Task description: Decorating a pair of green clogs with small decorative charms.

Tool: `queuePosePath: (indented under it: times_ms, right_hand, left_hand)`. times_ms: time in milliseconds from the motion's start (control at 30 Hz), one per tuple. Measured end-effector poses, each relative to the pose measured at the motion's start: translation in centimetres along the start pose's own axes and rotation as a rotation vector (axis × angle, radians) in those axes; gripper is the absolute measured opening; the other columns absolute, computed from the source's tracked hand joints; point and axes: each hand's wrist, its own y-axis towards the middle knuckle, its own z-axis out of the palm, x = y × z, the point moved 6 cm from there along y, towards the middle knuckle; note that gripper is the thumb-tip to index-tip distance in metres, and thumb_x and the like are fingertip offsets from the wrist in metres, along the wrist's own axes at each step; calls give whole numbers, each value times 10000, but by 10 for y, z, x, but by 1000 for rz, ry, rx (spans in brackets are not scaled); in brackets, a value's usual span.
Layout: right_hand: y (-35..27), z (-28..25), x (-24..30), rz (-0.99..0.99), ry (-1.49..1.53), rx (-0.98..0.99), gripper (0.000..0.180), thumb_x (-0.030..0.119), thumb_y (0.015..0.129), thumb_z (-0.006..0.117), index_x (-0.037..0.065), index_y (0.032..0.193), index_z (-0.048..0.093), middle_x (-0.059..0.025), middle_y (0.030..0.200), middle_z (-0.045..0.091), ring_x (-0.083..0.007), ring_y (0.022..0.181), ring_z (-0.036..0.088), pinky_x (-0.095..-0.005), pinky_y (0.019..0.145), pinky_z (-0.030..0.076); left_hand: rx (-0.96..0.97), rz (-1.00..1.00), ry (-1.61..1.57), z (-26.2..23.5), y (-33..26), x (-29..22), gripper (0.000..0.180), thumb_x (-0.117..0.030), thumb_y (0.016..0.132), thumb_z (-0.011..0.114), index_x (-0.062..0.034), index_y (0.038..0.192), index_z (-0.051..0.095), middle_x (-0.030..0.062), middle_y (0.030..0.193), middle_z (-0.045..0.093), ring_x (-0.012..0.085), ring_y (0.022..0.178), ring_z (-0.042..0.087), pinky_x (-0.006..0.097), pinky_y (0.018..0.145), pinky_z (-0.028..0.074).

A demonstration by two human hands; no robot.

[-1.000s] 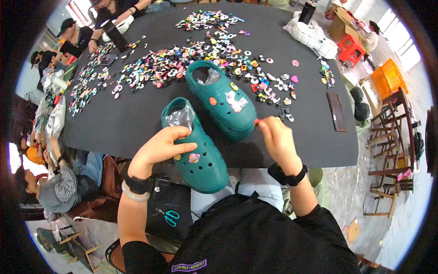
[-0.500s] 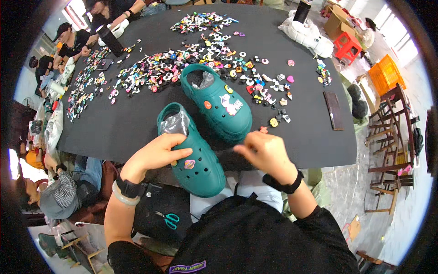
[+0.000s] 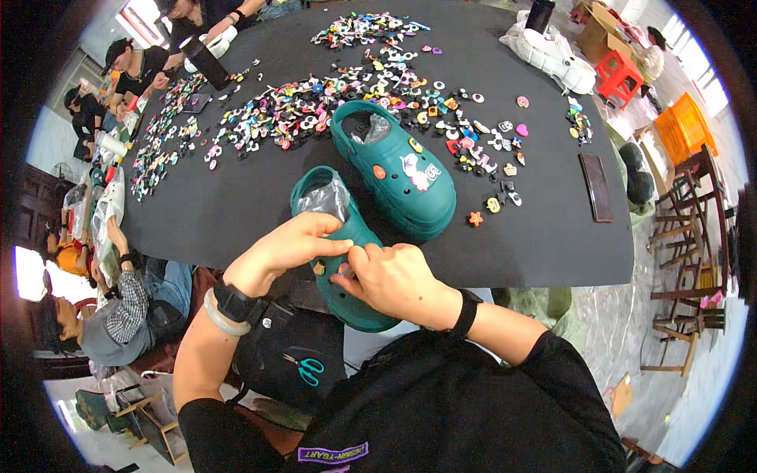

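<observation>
A dark green clog (image 3: 367, 315) hangs over the near table edge, toe toward me. My left hand (image 3: 292, 251) grips its upper side, the thumb lying across the top. On the same clog my right hand (image 3: 394, 280) is closed, fingertips against the holed top beside the left thumb. A pinkish shoe charm (image 3: 344, 270) shows partly at the right thumb; whatever the right fingers hold is hidden. A small yellowish charm (image 3: 318, 268) sits at the clog's side. Just beyond, the second green clog (image 3: 394, 201) stands on the table with several charms fixed in it.
Loose charms (image 3: 276, 114) spread in heaps across the dark table (image 3: 536, 252). An orange star charm (image 3: 475, 218) lies right of the far clog, a phone-like slab (image 3: 597, 188) farther right. Scissors (image 3: 306, 367) with teal handles lie below the table edge. Other people sit along the left.
My right hand has swung left from beside the clogs onto the near clog's top, partly covering its pinkish charm. The left hand keeps its grip. The whole view has shifted slightly.
</observation>
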Motion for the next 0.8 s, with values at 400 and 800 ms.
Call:
queuePosePath:
  times_ms: [400,800]
  right_hand:
    - [-25,-11,-53,329,860,343,264,229,980,461,-1,910,571,-185,769,608,-385,770,615,-433,695,478]
    - [-104,-57,-142,492,6,-189,207,228,916,580,41,990,532,-153,882,651,-360,771,639,-440,653,507]
  left_hand:
    - [13,44,-18,8,-12,-15,167,-165,902,639,-10,958,610,-20,873,632,57,820,561,234,687,465]
    - [-856,551,-43,-20,-70,-12,162,80,775,689,1,900,623,55,909,624,131,817,599,257,773,482]
